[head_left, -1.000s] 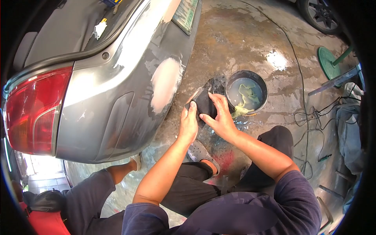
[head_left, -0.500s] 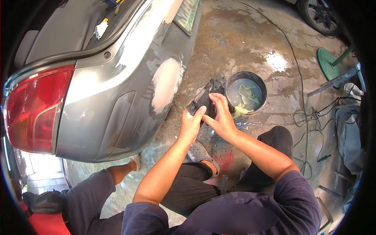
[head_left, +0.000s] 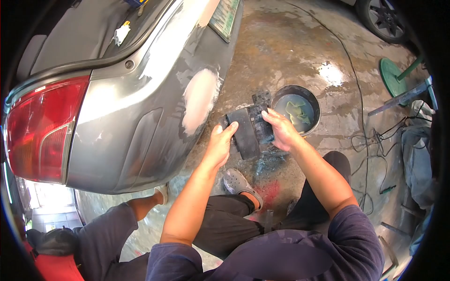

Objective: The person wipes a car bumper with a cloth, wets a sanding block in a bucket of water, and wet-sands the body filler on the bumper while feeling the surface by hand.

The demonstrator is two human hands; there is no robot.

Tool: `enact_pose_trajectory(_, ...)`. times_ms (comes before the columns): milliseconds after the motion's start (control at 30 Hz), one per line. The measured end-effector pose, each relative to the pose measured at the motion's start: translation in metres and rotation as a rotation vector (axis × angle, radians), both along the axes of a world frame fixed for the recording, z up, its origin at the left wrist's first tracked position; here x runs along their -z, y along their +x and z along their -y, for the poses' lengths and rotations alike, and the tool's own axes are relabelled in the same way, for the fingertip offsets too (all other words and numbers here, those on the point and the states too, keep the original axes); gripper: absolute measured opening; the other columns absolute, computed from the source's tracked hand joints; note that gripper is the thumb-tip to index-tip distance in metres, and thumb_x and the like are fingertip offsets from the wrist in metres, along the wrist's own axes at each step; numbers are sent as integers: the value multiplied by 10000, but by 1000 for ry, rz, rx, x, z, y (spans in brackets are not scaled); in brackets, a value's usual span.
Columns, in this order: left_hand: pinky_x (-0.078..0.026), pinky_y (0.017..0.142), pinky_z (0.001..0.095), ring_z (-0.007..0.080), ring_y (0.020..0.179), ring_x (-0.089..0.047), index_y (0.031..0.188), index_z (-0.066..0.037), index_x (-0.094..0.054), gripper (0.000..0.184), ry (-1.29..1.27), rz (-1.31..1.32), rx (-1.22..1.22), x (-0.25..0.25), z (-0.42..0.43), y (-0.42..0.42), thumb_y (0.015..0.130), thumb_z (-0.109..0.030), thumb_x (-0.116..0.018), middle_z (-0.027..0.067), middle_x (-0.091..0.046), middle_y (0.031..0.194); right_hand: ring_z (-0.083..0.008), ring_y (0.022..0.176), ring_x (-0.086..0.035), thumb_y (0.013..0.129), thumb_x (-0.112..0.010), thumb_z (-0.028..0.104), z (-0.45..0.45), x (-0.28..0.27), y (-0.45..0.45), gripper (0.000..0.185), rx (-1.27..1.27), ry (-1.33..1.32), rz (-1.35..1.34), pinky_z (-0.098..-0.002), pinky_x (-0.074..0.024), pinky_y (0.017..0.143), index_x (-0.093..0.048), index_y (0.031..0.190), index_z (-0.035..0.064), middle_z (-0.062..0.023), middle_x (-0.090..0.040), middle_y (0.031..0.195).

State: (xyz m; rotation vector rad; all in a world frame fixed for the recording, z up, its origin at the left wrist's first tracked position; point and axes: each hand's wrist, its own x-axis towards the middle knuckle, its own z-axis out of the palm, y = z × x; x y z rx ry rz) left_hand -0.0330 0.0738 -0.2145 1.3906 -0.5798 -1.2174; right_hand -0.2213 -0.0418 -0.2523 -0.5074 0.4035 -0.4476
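Note:
In the middle of the head view, a black sheet of sandpaper [head_left: 244, 133] is stretched between both hands, with a vertical crease or overlap near its right part. My left hand [head_left: 220, 144] pinches its left edge, thumb on top. The right edge lies in my right hand [head_left: 282, 130], thumb on the face and fingers underneath. Just right of that hand stands a dark bucket [head_left: 315, 100] of cloudy water, with a yellow-green cloth [head_left: 297, 114] in it. To the left is a grey car bumper [head_left: 140, 150] bearing a pale pink filler patch [head_left: 200, 100].
A red tail light [head_left: 44, 133] is at far left. Another person's leg [head_left: 110, 229] shows at lower left. A black cable [head_left: 358, 89] crosses the wet floor at right, near a green round base [head_left: 393, 77]. A flat dark piece [head_left: 262, 97] lies beside the bucket.
The sandpaper has been spread flatter and turned to face up. My right hand has moved right, away from my left. The cloth no longer shows draped over the bucket's near rim.

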Motion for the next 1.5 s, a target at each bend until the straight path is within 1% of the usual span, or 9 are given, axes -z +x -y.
enact_pose_trajectory(133,-489,976,334,189,1077,-644,1257,30,-586,307,117,256,-131,22,7,-16,1069,-212,-569,121,-682,1189,-199,1318,-546,1057,-587,340,-19,5,13,563,116,-524,-163,-336,-394,1143,-505,1458,-46,-131,-601,1429)
enact_pose_trajectory(267,-530,922,367,214,1055,-670,1254,66,-556,384,143,346,-94,58,3,-22,1103,-281,-486,172,-695,1147,-444,1458,-391,811,-729,147,-45,13,18,938,154,-1415,-513,-467,-348,1199,-235,1569,-100,-338,-361,1562)
enact_pose_trajectory(400,-524,917,373,240,1041,-674,1190,105,-568,483,325,322,-117,61,-7,-35,1111,-353,-439,208,-697,1126,-479,1412,-425,767,-766,150,-53,17,21,963,178,-1702,-653,-512,-371,1173,-262,1537,-135,-364,-372,1534)
enact_pose_trajectory(600,-478,990,370,247,1128,-640,1265,93,-565,460,406,271,-105,71,-14,-42,1084,-318,-464,195,-684,1197,-469,1339,-485,811,-755,160,-74,29,31,887,138,-1800,-949,-499,-415,1114,-309,1524,-123,-333,-406,1519)
enact_pose_trajectory(767,-369,1136,372,224,1299,-541,1460,44,-451,518,260,178,78,54,-7,-22,1032,-233,-547,157,-612,1365,-443,1308,-527,924,-709,209,-47,32,27,785,120,-1328,-631,-450,-436,1108,-330,1530,-114,-330,-448,1484)
enact_pose_trajectory(833,-269,1226,396,253,1464,-397,1574,38,-282,707,148,163,127,43,-6,-10,995,-201,-609,199,-437,1560,-371,1337,-544,953,-729,249,-29,35,25,823,83,-1224,-549,-407,-437,1122,-295,1559,-99,-298,-481,1475)
enact_pose_trajectory(933,-226,1261,429,317,1556,-258,1640,7,-119,902,94,132,85,35,-4,3,964,-194,-681,238,-253,1671,-292,1421,-461,939,-765,312,-17,19,13,870,-66,-604,-198,-392,-393,1160,-300,1559,-84,-236,-473,1503)
enact_pose_trajectory(1233,-406,1132,379,222,1344,-484,1535,-12,-399,743,-3,186,115,-5,0,-10,915,-169,-775,138,-527,1437,-295,1479,-382,936,-765,341,-17,7,10,782,0,-901,-138,-415,-334,1206,-427,1515,-63,-195,-403,1558)
enact_pose_trajectory(1500,-482,1015,332,162,1177,-580,1487,-13,-440,681,-12,82,35,-6,1,-13,895,-93,-767,82,-610,1280,-272,1381,-440,958,-736,319,-23,11,13,691,39,-992,-164,-393,-363,1162,-483,1518,3,-155,-458,1431)
